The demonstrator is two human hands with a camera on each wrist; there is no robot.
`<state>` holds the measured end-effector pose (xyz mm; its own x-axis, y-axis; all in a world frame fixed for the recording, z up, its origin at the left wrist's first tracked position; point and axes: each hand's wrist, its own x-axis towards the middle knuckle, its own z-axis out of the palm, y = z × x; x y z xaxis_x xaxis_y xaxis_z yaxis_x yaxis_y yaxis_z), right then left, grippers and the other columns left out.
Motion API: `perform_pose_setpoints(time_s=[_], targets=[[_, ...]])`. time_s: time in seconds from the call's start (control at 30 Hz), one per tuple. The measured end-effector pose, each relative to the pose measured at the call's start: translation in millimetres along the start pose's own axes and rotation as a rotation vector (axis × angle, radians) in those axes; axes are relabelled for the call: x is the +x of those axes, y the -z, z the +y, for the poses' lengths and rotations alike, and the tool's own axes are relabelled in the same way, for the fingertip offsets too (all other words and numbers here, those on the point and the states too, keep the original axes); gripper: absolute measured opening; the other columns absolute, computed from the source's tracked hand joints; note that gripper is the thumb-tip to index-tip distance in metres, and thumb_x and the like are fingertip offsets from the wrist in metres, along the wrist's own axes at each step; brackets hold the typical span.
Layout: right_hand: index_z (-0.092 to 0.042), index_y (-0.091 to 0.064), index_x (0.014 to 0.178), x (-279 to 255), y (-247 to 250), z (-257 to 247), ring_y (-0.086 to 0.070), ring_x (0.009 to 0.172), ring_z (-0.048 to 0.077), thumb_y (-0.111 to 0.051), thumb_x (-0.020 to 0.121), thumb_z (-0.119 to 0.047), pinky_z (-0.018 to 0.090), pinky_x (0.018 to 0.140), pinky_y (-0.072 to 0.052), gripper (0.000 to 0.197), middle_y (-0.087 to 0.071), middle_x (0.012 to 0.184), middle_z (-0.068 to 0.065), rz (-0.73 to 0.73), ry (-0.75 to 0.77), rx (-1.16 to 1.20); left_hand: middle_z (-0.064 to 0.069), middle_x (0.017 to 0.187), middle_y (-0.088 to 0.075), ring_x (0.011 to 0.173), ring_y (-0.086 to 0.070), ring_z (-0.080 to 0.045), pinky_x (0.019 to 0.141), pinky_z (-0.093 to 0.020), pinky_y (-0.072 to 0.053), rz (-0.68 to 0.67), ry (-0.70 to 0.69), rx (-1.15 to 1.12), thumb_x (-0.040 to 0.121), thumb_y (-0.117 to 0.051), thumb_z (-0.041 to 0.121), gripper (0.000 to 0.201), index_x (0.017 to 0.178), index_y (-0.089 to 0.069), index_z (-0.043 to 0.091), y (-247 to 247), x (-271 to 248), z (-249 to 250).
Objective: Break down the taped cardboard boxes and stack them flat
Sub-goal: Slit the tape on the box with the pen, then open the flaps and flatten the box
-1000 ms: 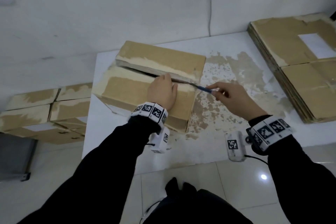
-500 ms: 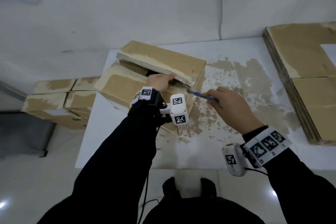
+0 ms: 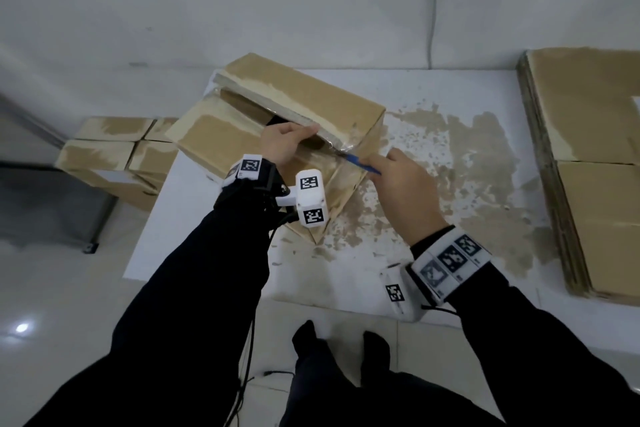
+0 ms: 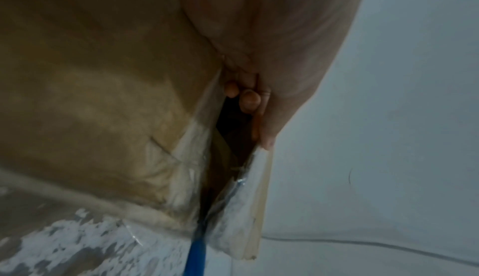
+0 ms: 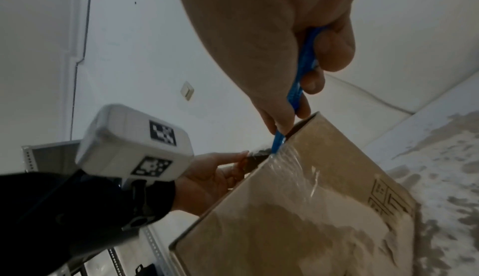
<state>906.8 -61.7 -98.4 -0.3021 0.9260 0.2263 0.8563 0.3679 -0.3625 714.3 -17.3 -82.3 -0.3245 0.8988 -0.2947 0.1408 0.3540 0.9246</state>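
I'm working the cardboard box (image 3: pixel 277 135) sitting on the white table (image 3: pixel 433 270), its long axis running from far-left to near-right, the top seam already gaping along that line. My left hand (image 3: pixel 282 146) is curling its fingers (image 4: pixel 250 101) under the far flap (image 3: pixel 301 97) — lifting it. My right hand (image 3: pixel 405 191) is pinching the blue knife (image 3: pixel 360 165), whose blade is pointing left into the seam's near-right end, where clear tape (image 5: pixel 293 163) is wrapping over the corner. The right hand is nearer that tape. Flattened boxes (image 3: pixel 588 156) are lying stacked at the right; more boxes (image 3: pixel 114 149) are waiting left of the table.
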Motion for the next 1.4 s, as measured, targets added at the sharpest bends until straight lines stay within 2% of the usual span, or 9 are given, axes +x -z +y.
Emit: perform_pose_setpoints(time_s=[0.23,0.43,0.67,0.87,1.0,1.17,1.23,1.33,1.4], targets=[[-0.014,-0.060,0.118,15,18,50,-0.047,0.069,0.021,-0.049,0.096,-0.013,0.030,0.058,-0.037,0.025,-0.055,0.086,0.007,-0.037,-0.204,0.098,0.006,0.063,-0.055,0.063,-0.049,-0.006,0.065,-0.021,-0.037,-0.002,-0.017,0.051,0.083,-0.071,0.033,0.029,0.068,-0.061,0.012,6,0,3],[-0.012,-0.056,0.074,5,33,70,-0.042,0.050,0.016,-0.041,0.099,-0.018,0.018,0.049,-0.034,0.030,-0.056,0.063,0.005,-0.049,-0.293,0.392,-0.011,0.120,-0.064,0.104,-0.063,-0.029,0.095,-0.043,-0.050,-0.085,0.106,0.340,0.045,-0.075,0.069,0.103,0.124,-0.059,0.004,3,19,17],[-0.004,-0.060,0.090,19,14,97,-0.047,0.060,0.023,-0.037,0.099,-0.019,0.037,0.062,-0.044,0.028,-0.058,0.076,0.009,0.069,-0.548,0.564,-0.011,0.103,-0.070,0.097,-0.064,-0.027,0.099,-0.046,-0.047,-0.332,0.035,0.575,0.077,-0.077,0.035,0.032,0.086,-0.064,0.007,-2,12,36],[-0.003,-0.057,0.104,-15,-17,138,-0.050,0.064,0.022,-0.041,0.099,-0.020,0.037,0.063,-0.046,0.025,-0.055,0.078,0.006,0.078,-0.790,0.631,-0.010,0.111,-0.063,0.107,-0.059,-0.029,0.101,-0.044,-0.041,-0.592,-0.030,0.811,0.086,-0.068,0.035,0.037,0.105,-0.055,0.007,-12,11,51],[-0.003,-0.059,0.111,-50,-42,159,-0.057,0.079,0.029,-0.047,0.097,-0.018,0.031,0.068,-0.042,0.024,-0.066,0.094,0.017,0.061,-0.837,0.361,-0.011,0.103,-0.068,0.097,-0.063,-0.027,0.093,-0.044,-0.047,-0.560,-0.141,0.864,0.078,-0.070,0.050,0.053,0.106,-0.060,0.006,-16,12,52],[0.000,-0.061,0.107,-79,-67,173,-0.056,0.091,0.037,-0.058,0.091,-0.014,0.037,0.076,-0.041,0.022,-0.063,0.101,0.024,-0.063,-0.722,0.183,0.000,0.096,-0.068,0.088,-0.065,-0.020,0.088,-0.043,-0.051,-0.448,-0.216,0.822,0.056,-0.055,0.080,0.078,0.103,-0.059,0.018,-12,5,31],[0.002,-0.061,0.109,-73,-58,159,-0.052,0.101,0.038,-0.059,0.089,-0.017,0.042,0.088,-0.038,0.027,-0.061,0.106,0.023,0.042,-0.587,0.105,0.003,0.096,-0.068,0.088,-0.064,-0.017,0.087,-0.043,-0.051,-0.387,-0.258,0.807,0.057,-0.051,0.084,0.080,0.104,-0.059,0.020,-11,2,22],[-0.005,-0.063,0.094,-49,-24,95,-0.052,0.091,0.023,-0.043,0.093,-0.030,0.034,0.082,-0.041,0.032,-0.061,0.093,0.008,0.261,-0.191,0.338,0.006,0.097,-0.067,0.092,-0.061,-0.017,0.098,-0.041,-0.039,-0.324,-0.322,0.878,0.071,-0.046,0.080,0.070,0.107,-0.057,0.021,-14,-3,21],[-0.008,-0.065,0.089,-38,-11,45,-0.054,0.085,0.018,-0.041,0.094,-0.028,0.032,0.079,-0.045,0.031,-0.062,0.089,0.003,0.117,0.153,0.430,0.004,0.088,-0.063,0.090,-0.055,-0.019,0.098,-0.041,-0.027,-0.258,-0.428,1.024,0.086,-0.041,0.069,0.053,0.100,-0.054,0.020,-16,-6,28]])
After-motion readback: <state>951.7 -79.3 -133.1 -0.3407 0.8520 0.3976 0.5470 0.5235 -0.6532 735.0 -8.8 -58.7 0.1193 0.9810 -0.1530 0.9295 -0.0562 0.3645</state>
